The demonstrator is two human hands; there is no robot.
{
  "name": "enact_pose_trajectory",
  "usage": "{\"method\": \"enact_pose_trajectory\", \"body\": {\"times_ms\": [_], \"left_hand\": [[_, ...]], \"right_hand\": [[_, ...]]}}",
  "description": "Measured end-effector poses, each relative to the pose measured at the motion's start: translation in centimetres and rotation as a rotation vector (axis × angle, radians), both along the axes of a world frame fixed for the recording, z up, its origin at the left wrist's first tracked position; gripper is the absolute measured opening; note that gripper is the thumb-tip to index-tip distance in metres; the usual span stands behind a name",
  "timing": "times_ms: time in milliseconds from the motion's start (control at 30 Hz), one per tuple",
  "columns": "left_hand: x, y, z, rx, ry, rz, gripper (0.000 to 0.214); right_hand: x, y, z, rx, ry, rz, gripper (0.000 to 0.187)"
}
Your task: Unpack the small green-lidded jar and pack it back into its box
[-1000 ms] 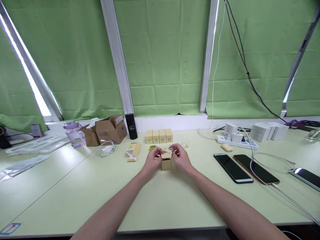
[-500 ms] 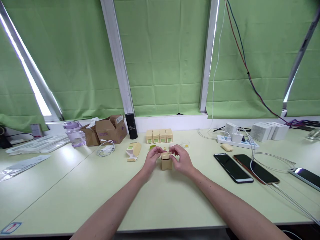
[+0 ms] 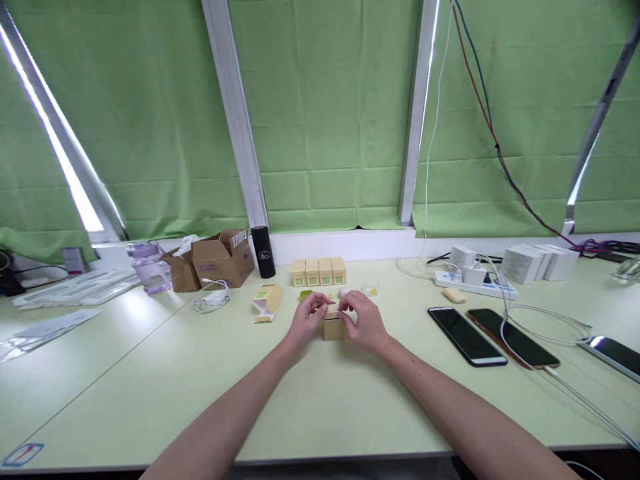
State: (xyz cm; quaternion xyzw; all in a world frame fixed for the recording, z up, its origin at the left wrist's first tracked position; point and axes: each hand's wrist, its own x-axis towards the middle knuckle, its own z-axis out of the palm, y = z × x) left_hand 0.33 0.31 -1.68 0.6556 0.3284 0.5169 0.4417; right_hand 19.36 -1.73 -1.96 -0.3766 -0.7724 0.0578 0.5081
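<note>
A small tan cardboard box stands on the pale green table in front of me. My left hand curls around its left side, fingertips pinched over the top. My right hand cups the right side, fingers bent onto the lid, which now looks folded down. Just behind stands a row of several matching tan boxes with green labels. An opened box of the same kind lies on its side to the left.
Brown cardboard cartons, a purple bottle, a black cylinder and a white cable sit at the back left. To the right lie two dark phones, a power strip, white boxes and trailing cables.
Both hands have closed in over the top of the small box, and its raised lid flap has been pressed down.
</note>
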Motion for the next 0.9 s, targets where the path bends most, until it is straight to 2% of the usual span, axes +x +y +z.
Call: {"method": "enact_pose_trajectory", "body": {"times_ms": [900], "left_hand": [[0.19,-0.53,0.55,0.013,0.045,0.019,0.023]], "right_hand": [[0.28,0.19,-0.16,0.043,-0.061,0.033,0.017]]}}
